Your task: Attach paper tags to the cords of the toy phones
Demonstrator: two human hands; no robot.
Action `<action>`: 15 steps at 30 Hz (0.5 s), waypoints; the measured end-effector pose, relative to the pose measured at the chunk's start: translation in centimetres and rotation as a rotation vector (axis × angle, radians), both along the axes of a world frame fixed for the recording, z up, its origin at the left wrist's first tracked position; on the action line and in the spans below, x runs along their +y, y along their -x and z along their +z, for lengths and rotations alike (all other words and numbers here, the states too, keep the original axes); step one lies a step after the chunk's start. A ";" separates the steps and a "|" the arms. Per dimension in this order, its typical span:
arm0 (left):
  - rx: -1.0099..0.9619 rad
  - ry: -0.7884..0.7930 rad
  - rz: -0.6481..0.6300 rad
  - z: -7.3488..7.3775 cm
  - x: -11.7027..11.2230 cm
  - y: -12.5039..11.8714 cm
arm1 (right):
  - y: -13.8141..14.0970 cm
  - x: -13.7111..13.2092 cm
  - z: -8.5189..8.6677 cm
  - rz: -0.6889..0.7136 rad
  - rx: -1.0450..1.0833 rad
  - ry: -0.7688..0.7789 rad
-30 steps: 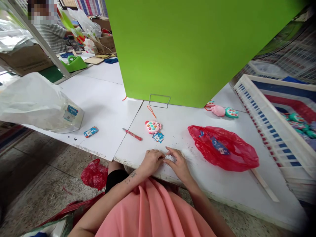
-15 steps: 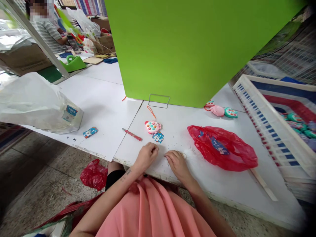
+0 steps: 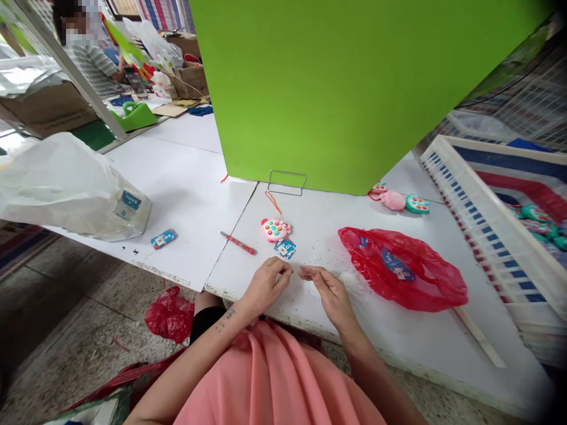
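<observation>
My left hand [image 3: 268, 284] is over the table's front edge, thumb and forefinger closed in a pinch; whatever may be between them is too small to make out. A short gap away, my right hand [image 3: 328, 290] has its fingers pressed together against the thumb, and I cannot make out anything in them. Just beyond the left hand lie blue printed tags [image 3: 285, 248]. Touching them is a pink and white animal-shaped toy [image 3: 275, 229] with coloured buttons and an orange cord loop [image 3: 273, 202]. To the left rests a slim red tool [image 3: 239, 242] with a grey tip.
A red plastic bag [image 3: 403, 271] holding blue tags lies at right, over a flat strip [image 3: 481, 339]. Behind stands a green panel [image 3: 301, 94] with a wire stand [image 3: 287, 183]. More toys [image 3: 398, 201], a crate [image 3: 491, 236], a tag stack [image 3: 164, 239] and a white bag [image 3: 66, 189] surround the space.
My right hand has lifted and turned, its flat fingers now drawn against the thumb. The left hand has shifted slightly right, with its pinch more visible. The toy and tags stay in place.
</observation>
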State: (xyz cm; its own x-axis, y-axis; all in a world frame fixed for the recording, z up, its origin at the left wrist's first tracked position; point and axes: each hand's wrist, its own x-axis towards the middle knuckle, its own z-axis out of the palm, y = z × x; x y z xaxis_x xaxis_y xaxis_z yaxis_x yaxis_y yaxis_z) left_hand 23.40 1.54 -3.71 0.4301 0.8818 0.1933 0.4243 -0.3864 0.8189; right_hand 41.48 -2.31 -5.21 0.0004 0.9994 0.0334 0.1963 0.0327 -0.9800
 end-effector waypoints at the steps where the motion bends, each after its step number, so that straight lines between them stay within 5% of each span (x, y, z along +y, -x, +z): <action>1: 0.032 -0.012 -0.025 -0.1 0.0 -0.2 | 0.1 0.0 0.0 -0.055 0.071 0.006; 7: 0.299 -0.208 -0.168 -2.0 1.3 -1.1 | -1.0 0.9 0.3 -0.237 0.614 0.041; 12: 0.543 -0.275 -0.104 -4.7 2.2 -1.4 | -1.4 0.9 1.1 -0.212 0.619 0.133; 15: 0.595 -0.265 -0.122 -5.1 1.6 -0.7 | -1.4 0.8 0.9 -0.191 0.564 0.195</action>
State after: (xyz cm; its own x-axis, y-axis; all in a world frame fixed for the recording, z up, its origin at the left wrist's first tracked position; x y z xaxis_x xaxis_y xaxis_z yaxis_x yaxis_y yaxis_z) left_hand 24.15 3.11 -8.79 0.6241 0.7754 0.0961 0.7153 -0.6165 0.3291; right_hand 42.92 -1.51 -4.26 0.1438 0.9678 -0.2065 -0.3683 -0.1414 -0.9189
